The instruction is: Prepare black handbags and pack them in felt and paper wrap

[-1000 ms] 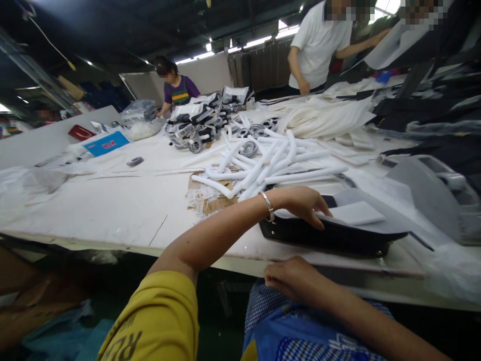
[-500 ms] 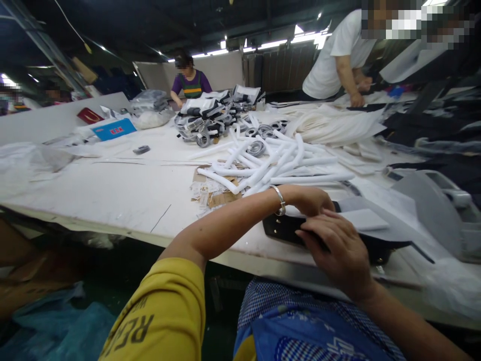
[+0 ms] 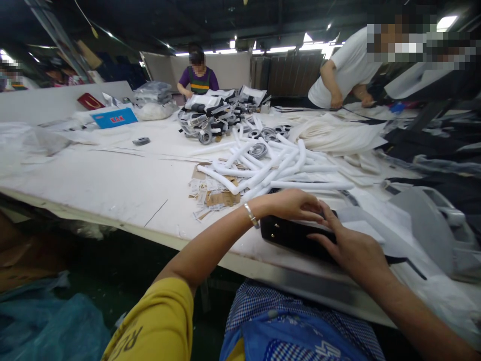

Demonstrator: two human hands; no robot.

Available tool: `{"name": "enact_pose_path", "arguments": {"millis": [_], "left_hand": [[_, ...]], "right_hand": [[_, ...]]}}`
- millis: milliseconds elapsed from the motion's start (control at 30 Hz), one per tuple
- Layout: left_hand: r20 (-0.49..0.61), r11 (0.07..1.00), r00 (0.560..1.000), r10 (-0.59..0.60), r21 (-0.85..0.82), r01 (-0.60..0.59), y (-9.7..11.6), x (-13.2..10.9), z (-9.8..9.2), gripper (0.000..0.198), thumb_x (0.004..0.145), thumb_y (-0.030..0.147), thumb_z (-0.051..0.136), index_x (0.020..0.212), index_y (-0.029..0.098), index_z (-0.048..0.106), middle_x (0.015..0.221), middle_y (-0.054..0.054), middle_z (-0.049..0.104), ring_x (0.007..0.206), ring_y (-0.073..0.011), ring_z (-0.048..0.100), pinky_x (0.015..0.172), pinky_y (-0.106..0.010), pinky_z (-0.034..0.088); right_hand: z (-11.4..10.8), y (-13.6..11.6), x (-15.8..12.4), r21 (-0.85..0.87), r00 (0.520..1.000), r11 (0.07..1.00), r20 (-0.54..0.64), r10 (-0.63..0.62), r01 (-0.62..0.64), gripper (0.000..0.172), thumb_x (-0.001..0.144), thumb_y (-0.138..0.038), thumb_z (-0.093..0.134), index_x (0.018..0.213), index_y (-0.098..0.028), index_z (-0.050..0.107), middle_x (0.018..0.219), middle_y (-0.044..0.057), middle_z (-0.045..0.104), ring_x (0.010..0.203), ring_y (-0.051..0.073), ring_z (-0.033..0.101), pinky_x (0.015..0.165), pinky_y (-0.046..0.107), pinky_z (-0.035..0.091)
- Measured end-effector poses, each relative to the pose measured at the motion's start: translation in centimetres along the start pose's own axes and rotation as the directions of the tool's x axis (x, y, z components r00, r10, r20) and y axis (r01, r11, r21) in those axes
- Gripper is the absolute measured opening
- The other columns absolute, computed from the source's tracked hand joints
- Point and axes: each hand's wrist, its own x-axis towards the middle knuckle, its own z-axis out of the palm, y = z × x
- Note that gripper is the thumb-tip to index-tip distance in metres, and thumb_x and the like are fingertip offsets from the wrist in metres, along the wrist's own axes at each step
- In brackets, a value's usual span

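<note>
A black bag (image 3: pixel 291 236) with small gold studs at its left end lies near the table's front edge, right of centre. My left hand (image 3: pixel 296 204), with a silver bangle at the wrist, reaches across its top; the fingers are stretched and a little bent, touching the bag near my right fingertips. Around the bag's near upper edge is my right hand (image 3: pixel 351 245), its thumb on the near face and its fingers over the top. The bag's right part is hidden behind my right hand and forearm. White sheet material (image 3: pixel 370 228) lies just behind it.
White foam tubes (image 3: pixel 278 168) lie heaped behind my hands, beside cardboard scraps with tags (image 3: pixel 221 198). Wrapped goods (image 3: pixel 210 113) are piled farther back. A grey tape dispenser (image 3: pixel 432 220) stands at right. Two people work across the table (image 3: pixel 124 185).
My right thumb and fingers have spread, and my left fingers have straightened over the bag. The view has shifted slightly. The person in white now holds a dark strip stretched between both hands.
</note>
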Motion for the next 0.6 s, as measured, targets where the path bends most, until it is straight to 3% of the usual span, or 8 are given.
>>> {"name": "enact_pose_path", "arguments": {"millis": [67,100,133,200,233,333,400,600], "left_hand": [[-0.307,0.997,0.949,-0.072,-0.063,0.055,0.0,-3.6,0.7,0.03,0.1,0.036,0.054,0.119,0.017,0.067,0.118,-0.006,0.071,0.103,-0.0147,0.067,0.09,-0.023,0.049],[-0.624,0.977,0.758,-0.193,-0.195,0.088,0.0,-5.5,1.5,0.025,0.096,0.037,0.062,0.109,0.019,0.071,0.108,-0.004,0.074,0.096,-0.0148,0.068,0.086,-0.023,0.051],[-0.748,0.962,0.609,-0.266,-0.241,0.124,0.0,-7.2,2.7,0.024,0.097,0.039,0.059,0.105,0.019,0.07,0.103,-0.003,0.073,0.094,-0.0147,0.068,0.086,-0.024,0.051],[-0.832,0.935,0.427,-0.354,-0.31,0.172,-0.2,-9.6,5.8,0.024,0.101,0.036,0.052,0.101,0.018,0.069,0.094,-0.004,0.072,0.086,-0.0147,0.067,0.08,-0.025,0.052],[-0.842,0.922,0.375,-0.387,-0.342,0.184,-0.3,-10.3,7.5,0.02,0.098,0.034,0.057,0.099,0.018,0.069,0.092,-0.004,0.071,0.083,-0.0146,0.066,0.074,-0.024,0.052],[-0.832,0.894,0.326,-0.448,-0.408,0.187,-0.6,-10.1,12.0,0.01,0.089,0.026,0.069,0.098,0.02,0.071,0.096,-0.004,0.071,0.082,-0.0149,0.067,0.065,-0.022,0.052],[-0.834,0.884,0.294,-0.467,-0.43,0.183,-0.7,-9.1,13.6,0.015,0.085,0.023,0.074,0.1,0.02,0.071,0.099,-0.004,0.07,0.08,-0.0141,0.067,0.063,-0.021,0.052],[-0.855,0.873,0.198,-0.48,-0.442,0.206,-0.9,-7.5,14.1,0.013,0.082,0.022,0.078,0.093,0.021,0.071,0.093,-0.001,0.068,0.077,-0.0133,0.063,0.065,-0.023,0.05]], "right_hand": [[0.1,0.1,0.1,0.035,0.998,0.998,-0.04,-0.048,0.05,0.051,0.102,-0.052,0.041,0.133,-0.02,0.064,0.076,0.009,0.078,0.053,0.029,0.069,0.044,0.031,0.036],[0.1,0.1,0.1,0.049,0.996,0.996,-0.057,-0.07,0.073,0.05,0.104,-0.052,0.036,0.125,-0.021,0.07,0.084,0.01,0.08,0.057,0.028,0.071,0.045,0.032,0.037],[0.2,0.1,0.0,0.053,0.994,0.995,-0.067,-0.084,0.087,0.051,0.105,-0.051,0.033,0.118,-0.022,0.073,0.089,0.01,0.08,0.061,0.027,0.072,0.046,0.032,0.038],[0.2,-0.1,-0.1,0.029,0.994,0.996,-0.073,-0.086,0.088,0.052,0.106,-0.05,0.032,0.114,-0.021,0.074,0.089,0.009,0.08,0.062,0.026,0.072,0.047,0.032,0.037],[0.2,-0.1,-0.1,0.008,0.994,0.996,-0.073,-0.085,0.085,0.052,0.106,-0.05,0.032,0.115,-0.021,0.074,0.087,0.008,0.08,0.061,0.026,0.072,0.046,0.032,0.035],[0.0,-0.3,-0.3,-0.036,0.992,0.995,-0.076,-0.1,0.097,0.049,0.107,-0.049,0.034,0.119,-0.019,0.072,0.093,0.008,0.08,0.061,0.024,0.072,0.045,0.031,0.033],[-0.1,-0.3,-0.3,-0.047,0.99,0.993,-0.085,-0.113,0.109,0.049,0.107,-0.049,0.035,0.121,-0.019,0.071,0.097,0.008,0.08,0.062,0.023,0.073,0.046,0.031,0.033],[-0.1,-0.3,-0.5,-0.052,0.983,0.99,-0.125,-0.135,0.129,0.049,0.107,-0.049,0.035,0.122,-0.017,0.07,0.101,0.007,0.08,0.064,0.022,0.074,0.045,0.031,0.035]]}}
